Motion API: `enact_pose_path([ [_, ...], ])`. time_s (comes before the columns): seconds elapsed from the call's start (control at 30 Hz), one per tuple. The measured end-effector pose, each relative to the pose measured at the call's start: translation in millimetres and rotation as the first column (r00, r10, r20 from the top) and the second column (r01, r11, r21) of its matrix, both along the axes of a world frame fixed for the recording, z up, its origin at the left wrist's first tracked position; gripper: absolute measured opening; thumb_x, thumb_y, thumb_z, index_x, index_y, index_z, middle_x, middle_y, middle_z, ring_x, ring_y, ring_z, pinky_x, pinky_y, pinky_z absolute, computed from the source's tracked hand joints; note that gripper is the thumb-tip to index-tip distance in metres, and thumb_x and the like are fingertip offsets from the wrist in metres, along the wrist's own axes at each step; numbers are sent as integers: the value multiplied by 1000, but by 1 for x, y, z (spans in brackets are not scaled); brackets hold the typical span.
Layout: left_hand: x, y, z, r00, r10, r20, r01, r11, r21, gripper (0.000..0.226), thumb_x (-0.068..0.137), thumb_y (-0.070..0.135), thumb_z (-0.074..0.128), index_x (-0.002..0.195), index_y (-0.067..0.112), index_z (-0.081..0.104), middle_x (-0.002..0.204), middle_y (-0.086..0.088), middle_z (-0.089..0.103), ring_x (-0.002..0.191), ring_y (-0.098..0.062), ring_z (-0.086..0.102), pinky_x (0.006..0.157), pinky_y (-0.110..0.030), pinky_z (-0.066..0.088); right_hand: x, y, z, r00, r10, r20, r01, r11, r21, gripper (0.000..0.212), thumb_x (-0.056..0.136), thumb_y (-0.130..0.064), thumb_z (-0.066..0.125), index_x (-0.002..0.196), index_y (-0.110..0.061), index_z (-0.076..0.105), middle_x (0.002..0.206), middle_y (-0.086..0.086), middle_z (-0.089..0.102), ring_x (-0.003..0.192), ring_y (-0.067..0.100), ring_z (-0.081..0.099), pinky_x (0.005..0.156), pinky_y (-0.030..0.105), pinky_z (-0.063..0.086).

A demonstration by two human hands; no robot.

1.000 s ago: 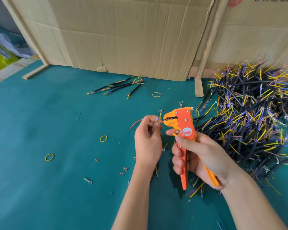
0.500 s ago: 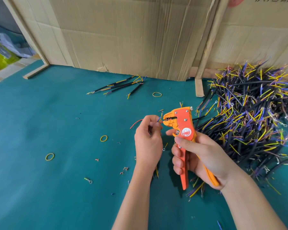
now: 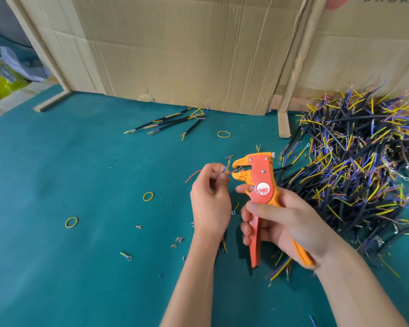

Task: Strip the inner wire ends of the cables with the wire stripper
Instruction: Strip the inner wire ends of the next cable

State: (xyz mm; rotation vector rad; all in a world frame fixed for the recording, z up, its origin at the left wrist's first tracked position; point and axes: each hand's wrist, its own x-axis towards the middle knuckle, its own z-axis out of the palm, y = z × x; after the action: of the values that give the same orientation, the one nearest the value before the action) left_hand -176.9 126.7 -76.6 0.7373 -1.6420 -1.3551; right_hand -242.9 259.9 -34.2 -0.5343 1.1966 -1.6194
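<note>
Wire stripper point(image 3: 261, 185) upright, nose leftward — right hand point(image 3: 281, 223) grips handles; left hand point(image 3: 210, 204) pinches wire point(image 3: 193, 176).

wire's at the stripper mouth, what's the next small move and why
Probably squeeze the handles. The left hand pinches the wire with its tip between the open jaws of the stripper, and the right hand already grips the handles.

No words or numbers can be read. The cardboard box point(image 3: 364, 55) at the top right has dark printed signs cut off by the edge and part of a red mark. The wire stripper point(image 3: 260, 182) has a round red and white sticker with print too small to read.
</note>
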Motion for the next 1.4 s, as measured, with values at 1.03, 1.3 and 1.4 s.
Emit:
enact_pose_path([
  [1.03,2,1,3,999,7,-33,-6,1000,25,18,97,2,60,87,15,68,73,12,64,63,-7,52,64,-23,45,4,-4,-5,998,-57,-14,57,998,32,31,84,-21,78,112,-9,71,63,8,41,45,22,38,44,30,38],
  [1.3,3,2,4,998,-22,-59,29,992,125,14,95,2,62,89,11,70,75,-1,69,62,-14,59,67,-36,52,8,-4,-7,995,-99,17,99,994,-41,34,81,-15,78,108,4,69,68,14,50,49,25,47,46,34,43],
  [1.4,6,3,8,998,-31,-49,40,982,185,16,92,-1,60,88,11,70,73,2,69,58,-9,58,59,-24,49,4,5,-5,999,-38,38,43,992,-115,35,81,-11,73,112,5,69,82,23,60,64,33,58,61,42,53],
])
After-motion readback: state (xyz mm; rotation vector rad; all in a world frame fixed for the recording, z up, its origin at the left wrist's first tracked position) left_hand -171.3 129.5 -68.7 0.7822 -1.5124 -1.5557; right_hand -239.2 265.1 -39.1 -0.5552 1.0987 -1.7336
